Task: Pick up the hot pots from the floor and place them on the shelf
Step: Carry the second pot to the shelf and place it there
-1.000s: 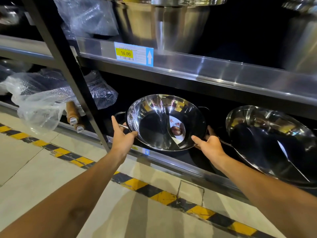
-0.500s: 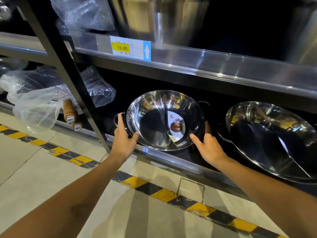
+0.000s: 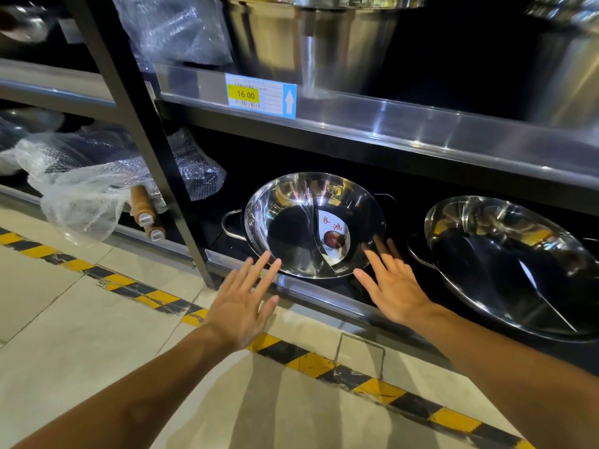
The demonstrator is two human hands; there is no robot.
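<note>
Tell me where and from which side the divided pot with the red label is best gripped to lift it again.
Probably by its two loop handles, one hand on each side. The left handle juts clear of the rim; the right one sits further back. The divided pot leans tilted toward the aisle, and its thin, slick rim offers poor purchase. Both the left hand and right hand are open in front.

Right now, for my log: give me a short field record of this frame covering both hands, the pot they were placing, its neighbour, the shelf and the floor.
left hand: open, fingers spread, empty, in front of the shelf edge
right hand: open, empty, beside the pot's right rim
divided pot: on the bottom shelf, tilted toward the camera, label inside, not gripped
second pot: same shelf, to the right, also tilted
upper shelf: price tag reading 16.00, large steel pots above
floor: pale tiles, yellow-black stripe; no pot in view
</note>
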